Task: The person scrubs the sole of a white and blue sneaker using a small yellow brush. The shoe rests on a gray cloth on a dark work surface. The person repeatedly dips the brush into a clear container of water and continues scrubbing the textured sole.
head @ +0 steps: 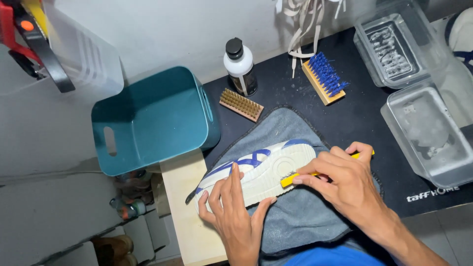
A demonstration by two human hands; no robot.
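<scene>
Left hand [235, 209] at six o'clock, fingers spread flat, pressing white-and-blue shoe [258, 172] sole-up onto grey towel [300, 216]. Right hand [345, 182] at four o'clock, wrist bent inward, pinching yellow brush [290, 179] against sole. Farther, at twelve o'clock, bottle [240, 66] on table [364, 118].

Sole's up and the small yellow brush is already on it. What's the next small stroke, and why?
Probably a short stroke toward the heel along the tread: the right hand has the yellow brush tip on the sole of the shoe, which the left hand pins on the grey towel.
</scene>
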